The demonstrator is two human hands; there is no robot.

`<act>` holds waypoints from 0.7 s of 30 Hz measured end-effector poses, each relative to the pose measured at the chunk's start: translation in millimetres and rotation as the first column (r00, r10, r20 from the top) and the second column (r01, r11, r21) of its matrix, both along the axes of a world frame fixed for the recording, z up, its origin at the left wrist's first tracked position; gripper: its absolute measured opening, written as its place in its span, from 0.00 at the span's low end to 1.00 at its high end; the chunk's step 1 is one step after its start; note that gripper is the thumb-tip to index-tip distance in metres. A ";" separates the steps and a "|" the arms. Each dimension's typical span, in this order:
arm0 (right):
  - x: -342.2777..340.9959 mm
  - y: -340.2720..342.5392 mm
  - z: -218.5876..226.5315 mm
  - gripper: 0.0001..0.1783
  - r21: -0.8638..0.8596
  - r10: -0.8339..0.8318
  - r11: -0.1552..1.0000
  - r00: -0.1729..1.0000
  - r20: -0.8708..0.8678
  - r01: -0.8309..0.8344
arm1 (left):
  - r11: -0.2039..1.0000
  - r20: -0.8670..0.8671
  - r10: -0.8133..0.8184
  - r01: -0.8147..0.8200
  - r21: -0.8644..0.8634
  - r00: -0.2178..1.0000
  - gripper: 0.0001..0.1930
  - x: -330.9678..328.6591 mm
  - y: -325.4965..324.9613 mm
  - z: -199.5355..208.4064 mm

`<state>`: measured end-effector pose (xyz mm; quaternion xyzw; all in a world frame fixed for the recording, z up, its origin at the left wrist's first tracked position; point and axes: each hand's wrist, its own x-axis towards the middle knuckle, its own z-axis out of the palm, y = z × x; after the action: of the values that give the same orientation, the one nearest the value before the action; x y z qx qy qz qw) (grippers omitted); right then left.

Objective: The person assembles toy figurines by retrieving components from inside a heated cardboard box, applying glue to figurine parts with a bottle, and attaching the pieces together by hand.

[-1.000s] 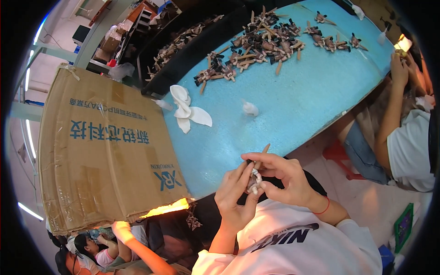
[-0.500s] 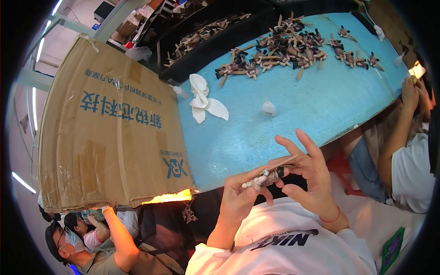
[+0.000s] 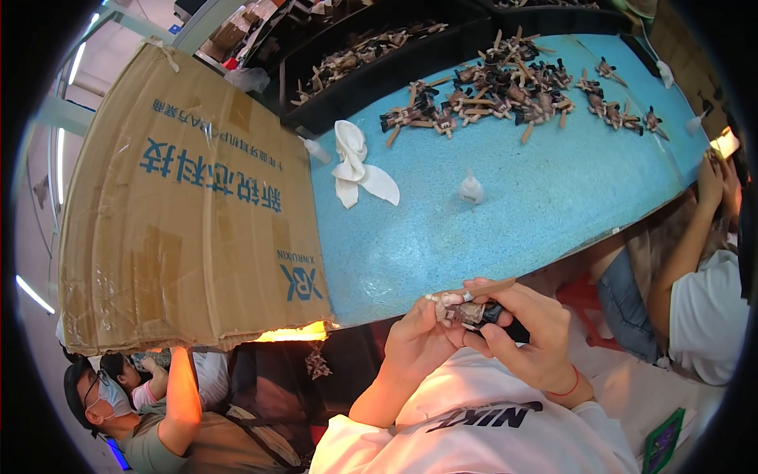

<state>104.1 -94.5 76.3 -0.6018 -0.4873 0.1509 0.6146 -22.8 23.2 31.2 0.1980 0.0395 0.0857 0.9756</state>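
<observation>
Both of my hands meet over my lap, just off the near edge of the blue table. A small painted figurine (image 3: pixel 466 313) lies across my fingers, with a pale end, a brown middle and a dark end. My left hand (image 3: pixel 416 341) pinches the pale end between thumb and fingers. Closed around the dark end is my right hand (image 3: pixel 537 336). A flat wooden stick (image 3: pixel 493 289) runs alongside the figurine, under my right fingers. Whether the stick is joined to the figurine, I cannot tell.
On the blue table (image 3: pixel 410 245) lie a white cloth (image 3: pixel 351 162), a small white bottle (image 3: pixel 471 189) and a heap of similar figurines (image 3: pixel 505 91). A black tray (image 3: pixel 339 91) holds more. A big cardboard box (image 3: pixel 189 261) stands left. Other people work on both sides.
My right hand's spread fingers have closed around the figurine's dark end. The figurine has turned a little in my grip. The whole view has shifted slightly.
</observation>
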 end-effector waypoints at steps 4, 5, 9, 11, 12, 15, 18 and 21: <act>-0.2 3.4 0.1 0.20 0.039 -0.057 0.998 0.992 0.112 0.053 | 0.995 0.055 0.021 -0.015 -0.103 0.998 0.21 7.0 -2.6 4.6; -0.6 4.3 0.1 0.20 0.036 -0.055 0.998 0.992 0.113 0.052 | 0.994 0.057 0.022 -0.016 -0.106 0.998 0.21 8.2 -2.8 6.1; -0.5 3.7 -0.5 0.19 0.006 -0.102 0.995 0.980 0.173 0.103 | 0.982 0.063 0.027 -0.015 -0.189 0.998 0.20 13.1 -5.3 11.5; 0.3 3.5 -0.6 0.19 -0.036 -0.095 0.994 0.977 0.189 0.103 | 0.977 0.071 0.041 -0.025 -0.213 0.997 0.22 14.3 -5.3 13.0; 0.9 3.9 -0.6 0.19 -0.037 -0.094 0.994 0.973 0.210 0.104 | 0.977 0.026 0.032 -0.026 -0.213 0.999 0.21 13.7 -4.0 13.9; 2.8 5.6 0.9 0.19 -0.028 -0.097 0.994 0.967 0.236 0.107 | 0.983 -0.003 0.023 -0.023 -0.181 1.000 0.19 14.8 -1.5 13.8; 3.0 7.3 -0.5 0.19 0.011 -0.102 0.995 0.964 0.246 0.103 | 0.995 0.045 0.061 -0.057 -0.077 0.997 0.21 13.6 -1.4 7.6; 5.2 5.1 -6.8 0.19 0.052 -0.105 0.994 0.960 0.259 0.094 | 0.996 0.121 0.054 -0.063 0.067 0.991 0.25 14.1 4.8 1.1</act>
<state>109.2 -89.4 69.5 -0.6278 -0.5361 0.0295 0.5635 -8.7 28.0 32.3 0.2259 -0.0161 0.1272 0.9657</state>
